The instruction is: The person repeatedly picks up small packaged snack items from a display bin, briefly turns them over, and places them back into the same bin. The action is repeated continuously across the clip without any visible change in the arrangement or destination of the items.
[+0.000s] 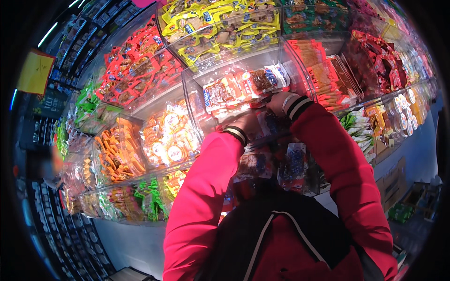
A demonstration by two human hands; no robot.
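Both my arms, in red sleeves with striped cuffs, reach into a clear plastic bin (193,96) at the middle of the display. Red-and-white snack packets (243,86) with clear windows lie in it, brown food showing through. My right hand (280,103) is at the packets' near right edge, its fingers curled inward; what they grip, if anything, is hidden. Lower and to the left, my left hand (248,123) is in shade inside the front part of the bin, close to the packets. Its fingers do not show clearly.
Clear bins surround this one: yellow packets (220,28) behind, red packets (140,70) at the left, orange packets (119,150) nearer left, flat red-orange packets (323,75) at the right. Lidded tubs (403,112) stand far right. Darker packets (293,161) hang low in front.
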